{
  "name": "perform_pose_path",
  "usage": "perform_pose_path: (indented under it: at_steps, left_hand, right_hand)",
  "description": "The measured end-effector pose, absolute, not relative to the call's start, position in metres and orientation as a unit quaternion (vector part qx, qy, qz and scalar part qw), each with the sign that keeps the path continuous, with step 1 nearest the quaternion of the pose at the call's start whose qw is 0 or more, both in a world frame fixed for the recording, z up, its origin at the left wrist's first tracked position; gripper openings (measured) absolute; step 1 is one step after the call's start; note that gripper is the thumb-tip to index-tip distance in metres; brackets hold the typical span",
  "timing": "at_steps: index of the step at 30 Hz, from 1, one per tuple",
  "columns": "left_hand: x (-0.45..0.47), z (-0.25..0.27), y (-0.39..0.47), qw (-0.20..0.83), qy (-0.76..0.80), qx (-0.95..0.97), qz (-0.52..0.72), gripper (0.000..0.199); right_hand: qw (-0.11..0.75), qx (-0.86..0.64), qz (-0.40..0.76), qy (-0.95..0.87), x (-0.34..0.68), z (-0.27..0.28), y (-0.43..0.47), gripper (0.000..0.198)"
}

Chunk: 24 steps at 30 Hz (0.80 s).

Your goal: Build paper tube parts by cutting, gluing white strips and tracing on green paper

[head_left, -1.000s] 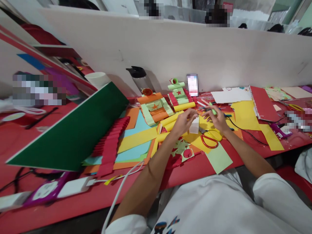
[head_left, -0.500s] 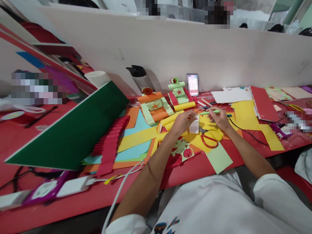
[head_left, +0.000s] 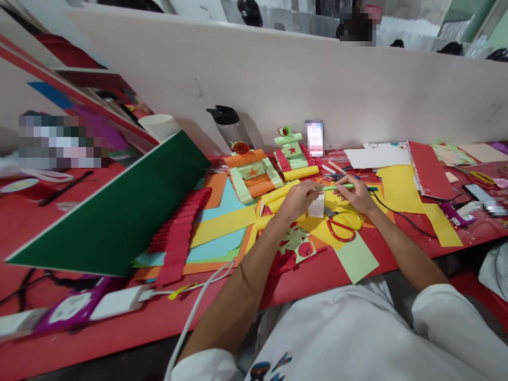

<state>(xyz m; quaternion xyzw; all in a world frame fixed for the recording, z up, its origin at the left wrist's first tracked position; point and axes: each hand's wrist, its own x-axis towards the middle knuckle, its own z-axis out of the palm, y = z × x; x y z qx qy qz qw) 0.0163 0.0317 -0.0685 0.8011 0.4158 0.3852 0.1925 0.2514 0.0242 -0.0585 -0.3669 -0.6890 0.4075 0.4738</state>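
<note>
My right hand (head_left: pixel 357 194) grips a slim light-green stick (head_left: pixel 337 187), shaped like a pen, and points it to the left. At the stick's left end my left hand (head_left: pixel 300 199) has its fingers pinched together; whatever they hold is too small to make out. A small white paper piece (head_left: pixel 316 206) is just below the left fingertips. Below my hands lie scissors (head_left: pixel 344 223) with yellow and red handles, on yellow paper. Yellow paper rolls (head_left: pixel 280 194) are beside my left hand. Green paper scraps (head_left: pixel 297 243) and a pale green sheet (head_left: pixel 357 257) lie nearer me.
Orange (head_left: pixel 253 173) and green (head_left: pixel 292 149) paper figures with stars stand behind, near a bottle (head_left: pixel 228 124) and a phone (head_left: pixel 315 137). A green board (head_left: pixel 119 211) leans at left beside red pleated paper (head_left: pixel 180 233). A black cable (head_left: pixel 400 214) runs right; a white cable (head_left: pixel 198 312) crosses the front edge.
The green stick has tilted from slanting to nearly level, and its left end now meets my left fingertips. My right hand has shifted slightly; my left hand has barely moved.
</note>
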Motion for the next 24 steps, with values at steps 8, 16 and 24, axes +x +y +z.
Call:
perform_pose_path:
  at_steps: [8, 16, 24]
  left_hand:
    - [0.015, -0.068, 0.032, 0.190, 0.398, 0.813, 0.381, 0.028]
    - [0.023, -0.061, 0.020, 0.241, 0.423, 0.787, 0.378, 0.031]
    - [0.023, -0.055, 0.012, 0.246, 0.443, 0.805, 0.310, 0.038]
  right_hand:
    - [0.420, -0.366, 0.389, -0.734, 0.258, -0.055, 0.027, 0.033]
    - [0.340, -0.376, 0.280, -0.815, 0.244, -0.065, 0.022, 0.037]
    - [0.309, -0.370, 0.244, -0.842, 0.238, -0.063, 0.017, 0.041]
